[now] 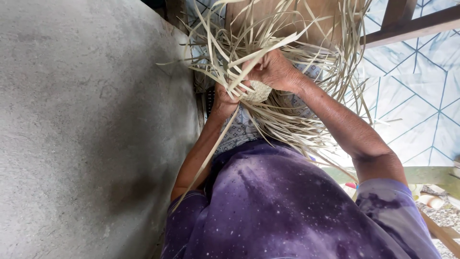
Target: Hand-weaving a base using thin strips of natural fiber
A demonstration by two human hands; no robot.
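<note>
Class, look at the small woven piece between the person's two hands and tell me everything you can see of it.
The small woven piece is a pale, straw-coloured, rounded patch of tightly interlaced flat strips, like dried leaf. Long loose strips fan out from it on all sides, some trailing over the patterned cloth on the lap. It is held up in front of the body. The right hand grips it from above, and the left hand holds its other edge. Most of it is hidden by the fingers.

strips [249, 33] hide left hand's [225, 98] fingers.

Dry matt palm-leaf strips [287, 120], rough grey concrete wall [86, 120], purple cloth shirt [287, 206].
</note>
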